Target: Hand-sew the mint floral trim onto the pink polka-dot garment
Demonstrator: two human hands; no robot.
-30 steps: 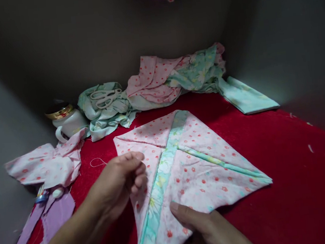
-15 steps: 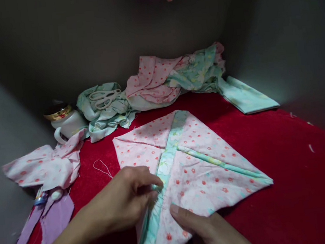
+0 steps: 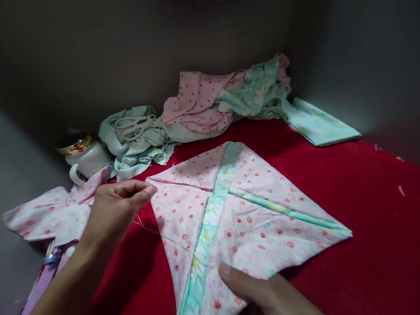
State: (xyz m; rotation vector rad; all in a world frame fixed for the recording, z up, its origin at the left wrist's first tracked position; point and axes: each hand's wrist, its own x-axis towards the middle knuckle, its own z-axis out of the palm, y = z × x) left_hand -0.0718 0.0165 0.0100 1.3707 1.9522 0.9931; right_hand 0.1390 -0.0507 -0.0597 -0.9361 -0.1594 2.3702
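A folded pink floral fabric piece (image 3: 247,219) with mint green bands lies on the red cloth (image 3: 374,240). My left hand (image 3: 119,206) hovers just left of its far left corner, fingertips pinched together. A fine white thread (image 3: 148,227) runs from under that hand to the fabric's left edge. My right hand (image 3: 266,297) grips the fabric's near edge, thumb pressed on top and fingers hidden beneath.
Crumpled mint fabric with white scissors (image 3: 134,126) on it sits at the back left. Beside it lie a pink and mint heap (image 3: 226,100), a folded mint piece (image 3: 320,124), a white mug (image 3: 85,159) and pink scraps (image 3: 50,216). Grey walls enclose the back and sides.
My left hand went from a pinch at the fabric's middle seam up and to the left, drawing the thread out. The right hand and the fabric stayed put.
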